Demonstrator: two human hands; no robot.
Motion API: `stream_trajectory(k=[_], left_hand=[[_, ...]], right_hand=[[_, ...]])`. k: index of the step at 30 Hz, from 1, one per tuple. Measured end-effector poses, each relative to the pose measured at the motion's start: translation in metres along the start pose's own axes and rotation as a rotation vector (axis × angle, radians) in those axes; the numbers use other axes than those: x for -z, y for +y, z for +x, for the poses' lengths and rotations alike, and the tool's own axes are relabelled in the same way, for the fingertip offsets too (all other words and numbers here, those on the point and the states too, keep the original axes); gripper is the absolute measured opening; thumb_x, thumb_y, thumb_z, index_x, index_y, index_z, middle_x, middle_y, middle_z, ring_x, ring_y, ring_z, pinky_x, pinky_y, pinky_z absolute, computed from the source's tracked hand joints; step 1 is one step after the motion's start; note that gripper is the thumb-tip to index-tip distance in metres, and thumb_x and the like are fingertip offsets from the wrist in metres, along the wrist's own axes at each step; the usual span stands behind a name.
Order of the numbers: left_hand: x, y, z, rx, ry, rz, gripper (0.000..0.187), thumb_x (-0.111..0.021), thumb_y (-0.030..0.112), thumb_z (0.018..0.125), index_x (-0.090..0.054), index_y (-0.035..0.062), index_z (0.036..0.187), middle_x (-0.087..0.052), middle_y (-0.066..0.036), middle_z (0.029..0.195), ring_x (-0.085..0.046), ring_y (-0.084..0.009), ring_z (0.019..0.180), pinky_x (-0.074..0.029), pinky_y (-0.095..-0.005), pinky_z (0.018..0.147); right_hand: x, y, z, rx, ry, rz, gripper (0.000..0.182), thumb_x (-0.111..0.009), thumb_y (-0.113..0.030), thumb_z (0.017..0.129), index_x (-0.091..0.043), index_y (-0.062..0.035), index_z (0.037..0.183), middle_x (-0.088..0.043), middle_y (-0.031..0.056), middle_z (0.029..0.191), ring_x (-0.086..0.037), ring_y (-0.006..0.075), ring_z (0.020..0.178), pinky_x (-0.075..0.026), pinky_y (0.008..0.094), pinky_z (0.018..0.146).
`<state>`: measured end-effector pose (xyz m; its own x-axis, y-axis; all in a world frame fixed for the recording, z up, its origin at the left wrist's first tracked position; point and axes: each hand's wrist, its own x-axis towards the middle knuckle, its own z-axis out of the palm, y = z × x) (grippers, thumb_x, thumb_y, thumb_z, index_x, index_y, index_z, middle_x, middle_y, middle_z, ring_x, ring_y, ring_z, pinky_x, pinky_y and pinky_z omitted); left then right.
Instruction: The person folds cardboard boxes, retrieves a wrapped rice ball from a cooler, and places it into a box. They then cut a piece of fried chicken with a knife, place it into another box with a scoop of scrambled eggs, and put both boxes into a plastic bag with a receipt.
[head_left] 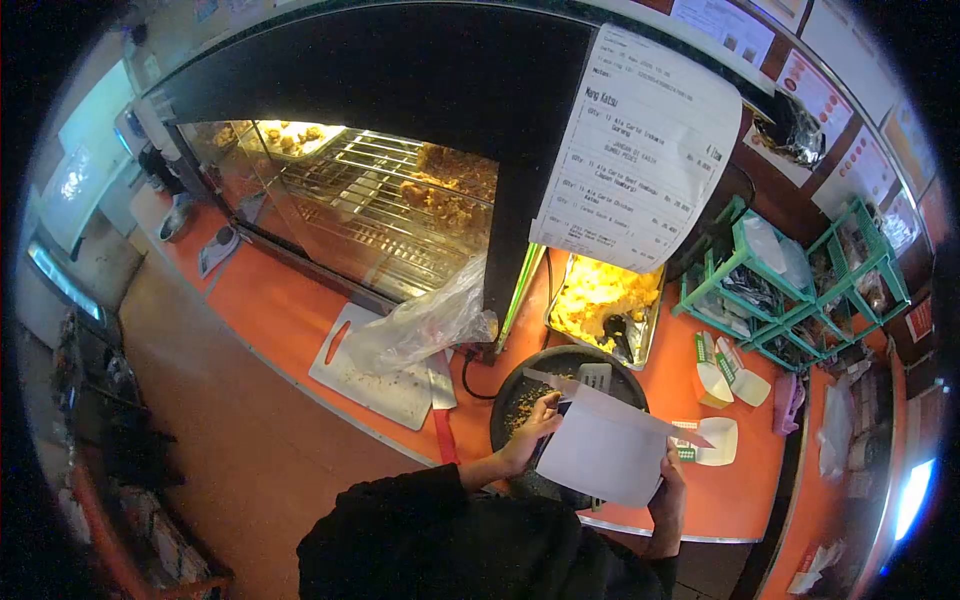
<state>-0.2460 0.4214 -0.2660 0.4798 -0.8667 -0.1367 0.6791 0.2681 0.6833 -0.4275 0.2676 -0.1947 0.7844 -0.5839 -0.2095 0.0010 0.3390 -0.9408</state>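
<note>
Head view, looking down over an orange counter (pixel 300 310). My left hand (pixel 530 440) pinches the left edge of a white paper bag (pixel 605 450), fingers curled onto its flat, matte face; my right hand (pixel 668 490) clasps the bag's lower right edge, thumb laid against the paper. The bag is a smooth, creased rectangle with a pointed open flap at its upper right, held tilted just above the counter's front edge. Directly behind it sits a round black tray (pixel 520 395), shallow, its floor speckled with golden crumbs. Beyond that lies a rectangular metal pan (pixel 598 300) of yellow, lumpy crumbs with a dark scoop resting in it. To the left, a white cutting board (pixel 372 385) with a slotted handle carries a crumpled clear plastic bag (pixel 425 325). A glass warming cabinet (pixel 370 210) with chrome wire racks holds rough, browned fried pieces. A long printed receipt (pixel 640 150) hangs in front of the cabinet's dark frame. At right stand green plastic lattice baskets (pixel 800 290) and small white paper boxes (pixel 720 375).
</note>
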Motion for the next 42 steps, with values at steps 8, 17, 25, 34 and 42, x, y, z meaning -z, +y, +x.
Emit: stream_trajectory(k=[8, 17, 25, 34, 42], left_hand=[[-0.004, -0.016, -0.006, -0.052, 0.015, 0.039, 0.055, -0.049, 0.025, 0.088, -0.018, 0.0098, 0.131, -0.041, -0.006, 0.115, -0.042, -0.0140, 0.105, -0.034, -0.0300, 0.090], [-0.003, -0.006, -0.003, -0.032, -0.095, 0.087, 0.056, -0.051, 0.022, 0.086, -0.019, 0.0114, 0.131, -0.036, -0.003, 0.111, -0.036, -0.0131, 0.106, -0.029, -0.0293, 0.093], [-0.006, -0.008, -0.004, -0.024, -0.143, 0.139, 0.059, -0.052, 0.023, 0.086, -0.016, 0.0121, 0.132, -0.036, -0.001, 0.100, -0.036, -0.0100, 0.100, -0.029, -0.0265, 0.089], [-0.016, 0.003, -0.005, -0.016, -0.187, 0.189, 0.059, -0.051, 0.022, 0.086, -0.015, 0.0120, 0.132, -0.035, -0.002, 0.102, -0.036, -0.0100, 0.096, -0.029, -0.0259, 0.088], [-0.008, -0.001, -0.009, -0.067, -0.251, 0.227, 0.066, -0.054, 0.030, 0.084, -0.014, 0.0099, 0.132, -0.033, -0.007, 0.117, -0.033, -0.0158, 0.110, -0.026, -0.0297, 0.095]], right_hand=[[0.009, 0.026, 0.013, 0.082, 0.209, -0.307, 0.056, -0.028, -0.048, 0.091, -0.041, -0.0014, 0.119, -0.047, 0.0109, 0.111, -0.047, 0.0196, 0.100, -0.039, 0.0327, 0.085], [0.004, 0.019, 0.011, 0.119, 0.217, -0.150, 0.051, -0.030, -0.048, 0.090, -0.047, -0.0030, 0.109, -0.051, 0.0073, 0.100, -0.048, 0.0171, 0.093, -0.039, 0.0317, 0.081], [0.004, 0.018, 0.009, 0.086, 0.272, -0.073, 0.047, -0.034, -0.044, 0.090, -0.046, -0.0039, 0.111, -0.051, 0.0078, 0.102, -0.049, 0.0173, 0.095, -0.039, 0.0316, 0.082], [0.012, 0.024, 0.008, 0.060, 0.307, -0.041, 0.053, -0.033, -0.046, 0.089, -0.044, -0.0019, 0.116, -0.049, 0.0099, 0.110, -0.048, 0.0203, 0.101, -0.038, 0.0343, 0.086], [0.021, 0.033, 0.011, 0.073, 0.228, 0.024, 0.056, -0.037, -0.049, 0.087, -0.043, -0.0019, 0.117, -0.050, 0.0111, 0.110, -0.049, 0.0212, 0.100, -0.040, 0.0346, 0.085]])
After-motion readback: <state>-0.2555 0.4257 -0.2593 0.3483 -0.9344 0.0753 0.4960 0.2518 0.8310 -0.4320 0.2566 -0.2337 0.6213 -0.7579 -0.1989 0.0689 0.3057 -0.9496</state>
